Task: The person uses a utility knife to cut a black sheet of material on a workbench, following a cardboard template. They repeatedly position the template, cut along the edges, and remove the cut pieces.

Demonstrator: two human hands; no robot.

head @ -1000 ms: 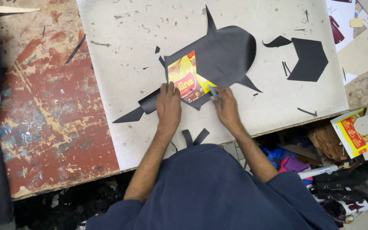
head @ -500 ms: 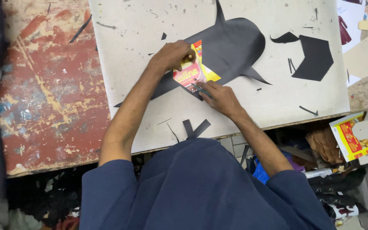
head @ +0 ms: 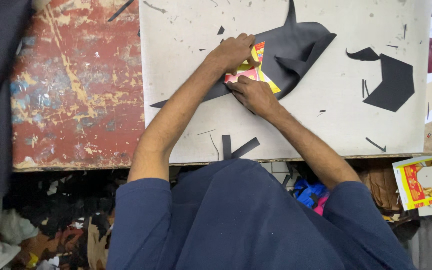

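Hands have shifted since a second ago: the left hand [head: 235, 51], which lay flat on the lower left of the large black sheet of leather-like material [head: 296, 55], has moved up and now sits with fingers curled over the top edge of the yellow, red and pink printed card template [head: 257, 70]. The right hand [head: 254, 95] has come in from the right and now presses down on the card's lower edge, fingers bent and close together; whether it pinches a tool I cannot tell. The card itself has turned a little and lies further up on the black sheet, pinned flat from both sides, which reads as repositioning the template on the material.

Head view, surroundings: the black sheet rests on a scuffed white cutting board [head: 186, 115] that covers part of a worn red-painted wooden table [head: 71, 90]. A separate black cut piece with an angular outline [head: 393, 82] lies well apart on the board's right, with thin black offcut strips [head: 236, 147] near the front edge.

Containers: no box or tray shows clearly; below the table edge at right lies a loose heap of blue and pink scraps [head: 308, 195], beside another printed card [head: 416, 185].
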